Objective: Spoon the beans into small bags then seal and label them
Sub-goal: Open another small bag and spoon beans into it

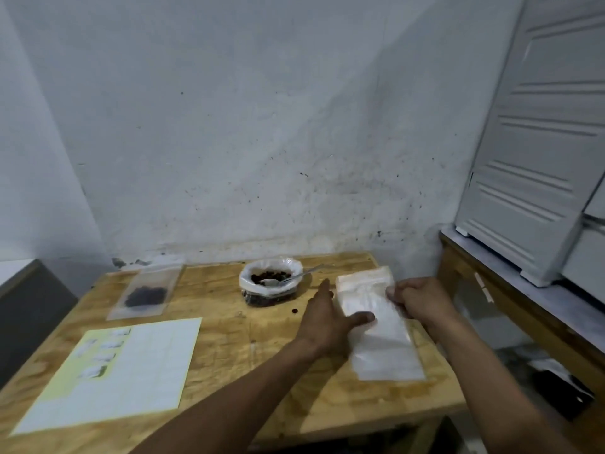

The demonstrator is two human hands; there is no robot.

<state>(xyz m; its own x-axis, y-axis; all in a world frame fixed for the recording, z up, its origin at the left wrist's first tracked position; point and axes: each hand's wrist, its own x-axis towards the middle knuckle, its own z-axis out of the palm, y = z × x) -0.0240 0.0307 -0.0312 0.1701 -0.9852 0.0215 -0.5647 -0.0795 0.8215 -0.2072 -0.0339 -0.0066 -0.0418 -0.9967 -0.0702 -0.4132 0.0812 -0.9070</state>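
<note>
— Starting nearest, what is on the surface?

— A label sheet, well left of the empty bag. The left hand lies flat on that bag, fingers straight; the right hand pinches its edge.

— How should it handle?

— Thin, limp, probably slippery; best held at the mouth.

— Beyond it?

— The bowl of beans with the spoon, a stray bean, and a filled bag far left.

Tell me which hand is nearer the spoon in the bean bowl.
Left. The left hand lies just right of the bowl, fingertips close to the spoon; the right hand is farther right, pinching the empty bags.
</note>
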